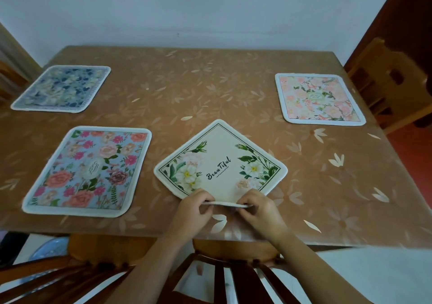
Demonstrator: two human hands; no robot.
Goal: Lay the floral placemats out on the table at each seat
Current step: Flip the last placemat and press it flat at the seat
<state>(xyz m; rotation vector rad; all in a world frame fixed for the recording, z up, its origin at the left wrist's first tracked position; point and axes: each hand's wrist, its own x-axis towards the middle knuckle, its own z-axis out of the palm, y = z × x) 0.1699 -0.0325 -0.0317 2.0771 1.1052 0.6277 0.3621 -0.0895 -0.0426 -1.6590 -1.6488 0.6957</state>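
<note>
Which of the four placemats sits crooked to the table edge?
The cream "Beautiful" placemat, turned corner-on, near corner pinched by the left hand and right hand; the navy one, rose one and peach one lie square.

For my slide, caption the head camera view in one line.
Left hand and right hand pinch the cream placemat by its near corner; three floral placemats lie flat.
</note>
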